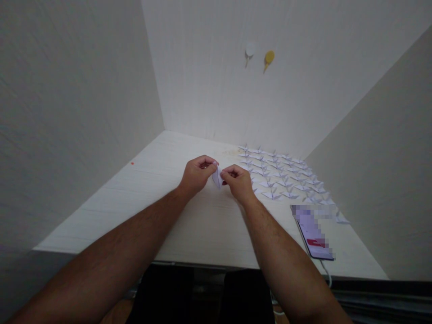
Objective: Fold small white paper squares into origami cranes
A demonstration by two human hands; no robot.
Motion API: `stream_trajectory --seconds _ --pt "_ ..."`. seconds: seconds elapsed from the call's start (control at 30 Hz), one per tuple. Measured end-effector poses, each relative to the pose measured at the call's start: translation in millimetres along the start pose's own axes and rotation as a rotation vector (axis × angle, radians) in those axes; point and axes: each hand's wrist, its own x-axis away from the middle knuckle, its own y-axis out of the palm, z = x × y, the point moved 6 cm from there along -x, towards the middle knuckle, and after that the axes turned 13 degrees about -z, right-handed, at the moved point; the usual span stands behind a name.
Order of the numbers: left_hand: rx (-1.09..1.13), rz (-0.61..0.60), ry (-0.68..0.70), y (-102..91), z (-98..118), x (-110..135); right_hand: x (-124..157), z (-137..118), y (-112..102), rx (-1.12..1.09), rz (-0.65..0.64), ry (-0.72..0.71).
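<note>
rows of folded paper cranes (281,175) spread over the white desk (162,180) just right of the hands, a phone (313,234) nearer the edge, two round hooks (259,57) on the wall. left hand (196,173) and right hand (238,180) pinch a small folded white paper (217,177) between them, fingertips closed on it above the desk.

Dim, soft light brightens the back wall (270,99); edges darken and bend, detail slightly soft.

Matt white paper piece (217,177); pale matt wood-grain desk (189,225).
</note>
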Motion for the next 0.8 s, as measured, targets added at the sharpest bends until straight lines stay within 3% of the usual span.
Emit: stream_trajectory --seconds 0.43,0.67,0.8 --pt "0.156 0.03 -0.084 -2.7 -9 -2 -1 4 2 0.005 -0.051 0.0" --pt "0.126 -0.175 -0.11 8.5 -10 -1 1 1 0 0.031 0.002 -0.029" --pt "0.122 -0.204 -0.11 11.4 -9 0 3 -4 1 0.089 0.002 -0.042"
